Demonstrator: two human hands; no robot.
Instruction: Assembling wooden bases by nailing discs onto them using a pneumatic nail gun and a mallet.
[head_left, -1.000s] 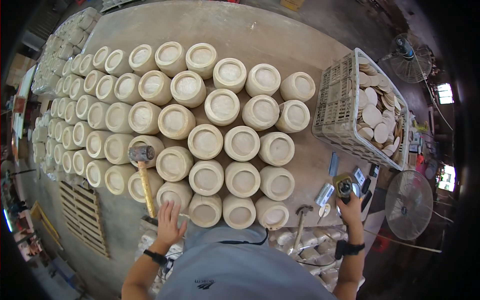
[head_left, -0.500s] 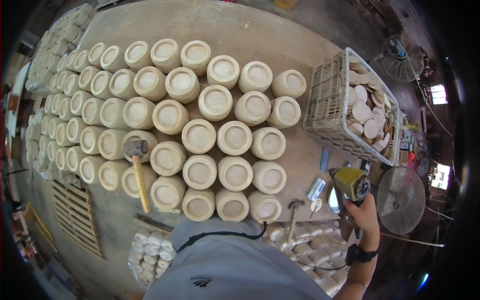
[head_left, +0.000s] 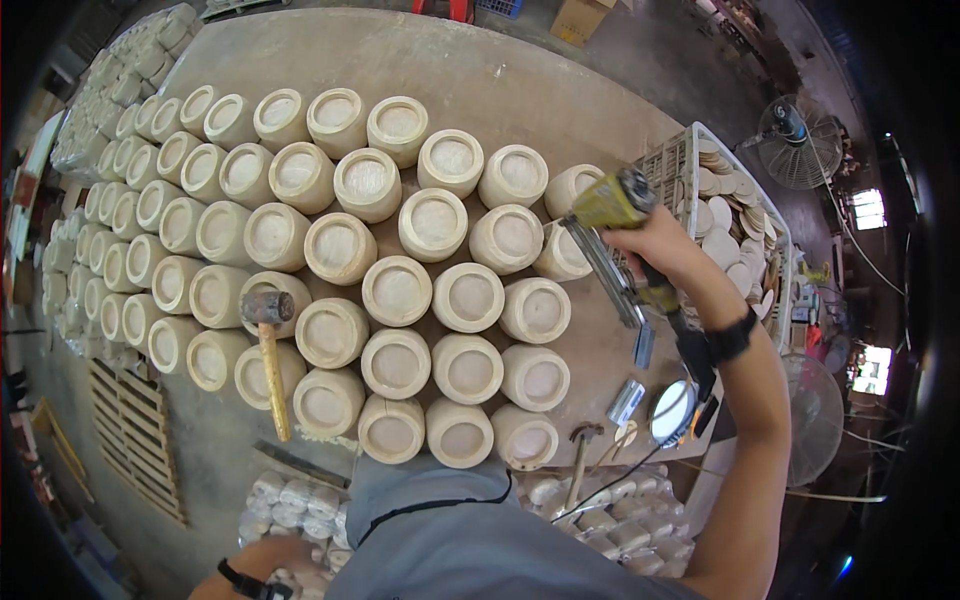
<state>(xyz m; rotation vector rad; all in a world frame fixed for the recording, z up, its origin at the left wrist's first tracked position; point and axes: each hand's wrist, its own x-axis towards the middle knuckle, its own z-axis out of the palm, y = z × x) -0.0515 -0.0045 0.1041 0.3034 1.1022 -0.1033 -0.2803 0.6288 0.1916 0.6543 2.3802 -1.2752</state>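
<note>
The person's right hand is wrapped around the handle of a yellow-and-black power tool, fingers closed, with the tool raised over the right edge of the rows of wooden vessels. Held by its grip from the right, the tool has its body to the left of the fist and its long metal magazine slanting down past the hand — a hold that probably keeps the weight close to the wrist and leaves the nose turned toward the vessels. The left hand is low at the bottom edge, blurred and partly cut off, near wrapped pale pieces; whether its fingers are open or closed cannot be told. The vessels stand upright on the table, ringed ends up and close together, which likely steadies them and leaves every recessed top exposed. A slatted crate of thin round discs stands at the far right, presumably for reach from that side. A mallet lies across the vessels at the left, its dark head resting on one of them, while a claw hammer lies at the near edge, handle toward the person — an arrangement that would suit an easy pick-up.
</note>
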